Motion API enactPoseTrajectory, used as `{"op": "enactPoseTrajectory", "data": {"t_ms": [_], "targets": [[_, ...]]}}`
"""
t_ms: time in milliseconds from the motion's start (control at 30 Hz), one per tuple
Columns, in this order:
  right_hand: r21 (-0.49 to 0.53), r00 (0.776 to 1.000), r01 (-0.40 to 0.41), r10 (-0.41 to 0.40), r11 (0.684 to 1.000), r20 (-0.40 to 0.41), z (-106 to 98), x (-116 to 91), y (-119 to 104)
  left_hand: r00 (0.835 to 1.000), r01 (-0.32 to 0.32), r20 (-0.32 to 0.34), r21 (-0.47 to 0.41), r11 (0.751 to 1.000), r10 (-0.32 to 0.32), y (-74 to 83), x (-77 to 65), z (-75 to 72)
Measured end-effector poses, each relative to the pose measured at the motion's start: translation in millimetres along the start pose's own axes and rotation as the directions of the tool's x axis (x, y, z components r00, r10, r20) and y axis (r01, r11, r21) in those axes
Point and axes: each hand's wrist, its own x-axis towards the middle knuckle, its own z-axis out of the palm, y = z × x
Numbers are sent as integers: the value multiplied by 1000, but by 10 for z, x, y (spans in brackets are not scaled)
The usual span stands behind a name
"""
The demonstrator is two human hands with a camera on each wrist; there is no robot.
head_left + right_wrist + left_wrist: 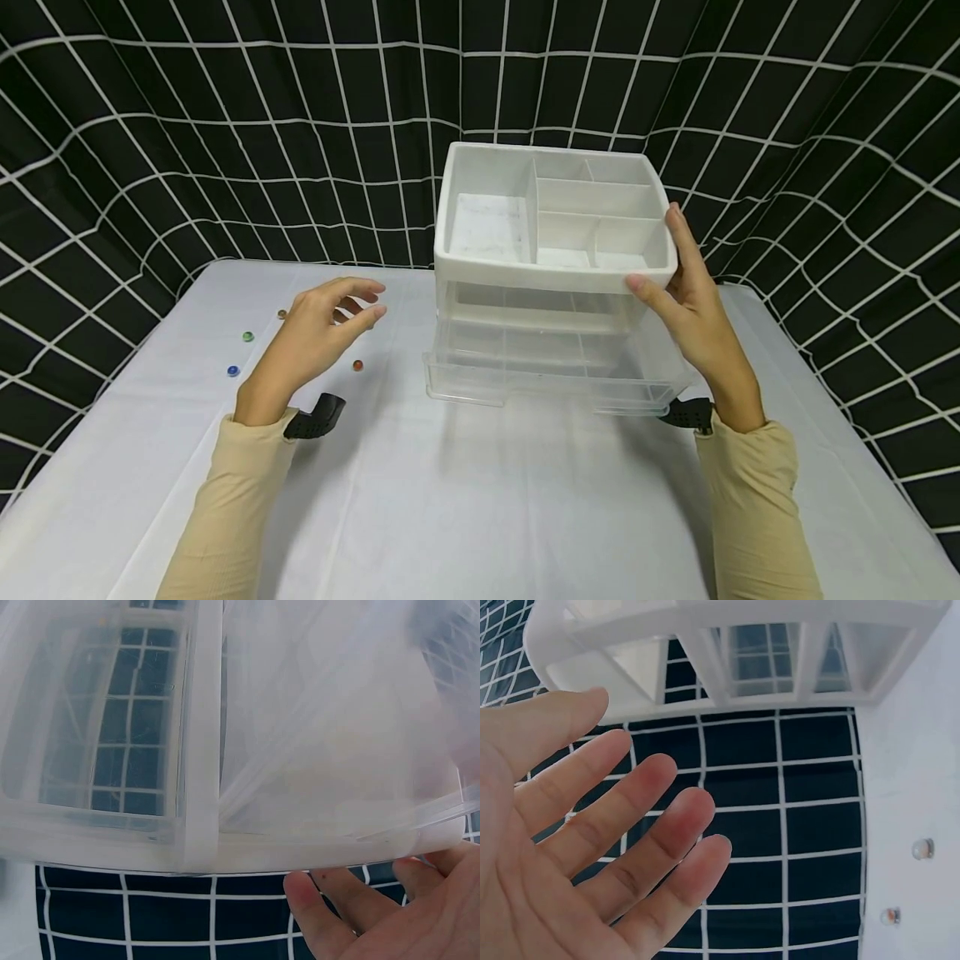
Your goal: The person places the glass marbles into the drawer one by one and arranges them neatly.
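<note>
A white desktop organizer (555, 277) with a divided open top stands right of centre. Its clear drawer (540, 385) is pulled out toward me. My right hand (693, 312) grips the organizer's right side at the top, with the thumb on the front corner and the fingers along the side. In the right wrist view, fingertips (304, 889) meet the side of the organizer (202, 750). Left of the organizer, my left hand (311, 342) hovers apart from it, holding nothing, fingers loosely bent. The left wrist view has its palm and spread fingers (652, 780) below the organizer (727, 697).
Small marbles lie on the white tablecloth (487, 517): an orange one (357, 365) right of the left hand, and a blue one (233, 371), a green one (247, 337) and a brown one (282, 314) to its left. A black cloth with white grid lines (300, 125) surrounds the table.
</note>
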Motion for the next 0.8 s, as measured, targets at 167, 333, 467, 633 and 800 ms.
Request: {"op": "enactPoseTrajectory", "data": {"t_ms": [167,333,467,633,800], "targets": [[-15,1000,-6,6,1000,-3,-4,-1,3,995,71,73,-3,997,-70,-105,27,13],[-17,1000,-1,0,1000,-4,-1,0,3,977,150,153,7,989,-149,-241,52,34],[-47,1000,-1,0,999,-12,1,2,0,968,174,184,9,985,-173,-340,69,54],[-122,1000,-12,9,993,-23,1,3,-13,965,178,193,11,984,-177,-437,81,79],[-133,1000,-18,15,991,-22,1,-3,-18,958,183,221,18,983,-182,-509,77,94]]}}
